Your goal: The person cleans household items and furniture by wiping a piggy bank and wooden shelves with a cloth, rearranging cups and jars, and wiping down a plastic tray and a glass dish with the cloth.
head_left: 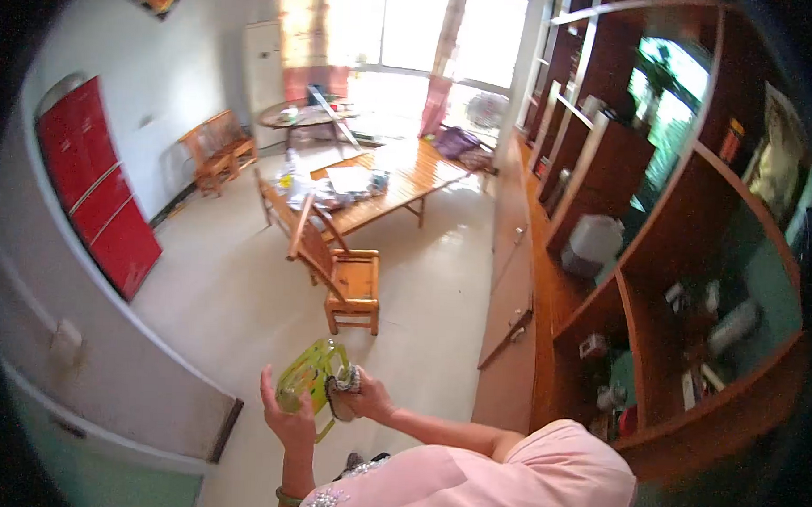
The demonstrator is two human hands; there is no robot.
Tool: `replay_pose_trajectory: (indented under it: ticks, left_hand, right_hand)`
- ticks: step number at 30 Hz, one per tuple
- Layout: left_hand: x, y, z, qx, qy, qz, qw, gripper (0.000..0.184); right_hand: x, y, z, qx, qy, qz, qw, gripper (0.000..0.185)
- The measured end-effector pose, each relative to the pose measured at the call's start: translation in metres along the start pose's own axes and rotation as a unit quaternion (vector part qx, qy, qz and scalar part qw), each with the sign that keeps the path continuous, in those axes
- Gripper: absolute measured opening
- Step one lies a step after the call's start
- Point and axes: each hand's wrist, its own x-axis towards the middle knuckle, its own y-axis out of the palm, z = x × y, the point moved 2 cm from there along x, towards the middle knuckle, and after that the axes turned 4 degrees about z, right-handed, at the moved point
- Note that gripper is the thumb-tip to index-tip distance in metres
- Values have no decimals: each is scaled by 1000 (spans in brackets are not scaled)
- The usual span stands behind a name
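A yellow-green plastic basket (302,375) is held up in front of my body, tilted, with its handle hanging below. My left hand (290,419) is at its left and lower side, fingers spread, the thumb near the basket's wall. My right hand (370,398) is closed around a bunched grey and white cloth-like item (344,393) beside the basket's right edge. What lies inside the basket is too blurred to name.
A wooden chair (356,279) stands ahead, before a bamboo table (395,195) with bags on it. A long wooden shelf unit (632,324) runs along the right. At left are a wall edge (225,430) and a red fridge (95,180); a bench (214,153) stands behind.
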Motion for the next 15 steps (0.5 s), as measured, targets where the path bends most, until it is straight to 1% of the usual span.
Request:
replay_pose_trajectory:
  ticks: [1,2,4,5,6,7,8,9,10,11,12,13,14,15]
  left_hand:
    - [25,14,-15,-151,-58,28,986,55]
    - [54,34,1,-162,-53,58,984,55]
    - [78,74,24,-187,-38,143,971,51]
    - [87,89,23,-189,-42,168,967,51]
    - [97,108,16,-203,-44,187,960,51]
    - [123,132,19,-218,-47,206,953,50]
    - [149,161,32,-221,-49,229,947,50]
    - [164,191,46,-250,-81,240,934,50]
    - [167,213,50,-275,-115,250,921,49]
    - [172,234,44,-340,-123,234,903,44]
    - [182,256,37,-338,-125,250,899,44]
    - [192,275,28,-352,-143,253,890,44]
    - [214,298,33,-364,-161,256,881,43]
    - [226,324,43,-379,-168,267,870,43]
  right_hand:
    - [14,-11,2,-178,30,-2,984,39]
    - [36,-22,1,-173,46,-30,983,39]
    - [48,-42,-8,-83,15,-139,987,34]
    - [62,-50,-26,6,-51,-165,985,26]
    - [66,-53,-43,11,-35,-183,982,26]
    - [88,-62,-43,150,33,-200,968,22]
    - [116,-74,-45,287,94,-214,929,19]
    - [137,-90,-53,328,130,-207,912,22]
    - [142,-104,-57,338,137,-223,904,22]
    - [151,-121,-61,381,145,-214,888,21]
    - [159,-138,-65,421,150,-202,871,21]
    - [172,-155,-70,388,162,-219,880,20]
    - [200,-168,-72,395,168,-229,874,20]
    - [219,-186,-70,313,166,-235,905,20]
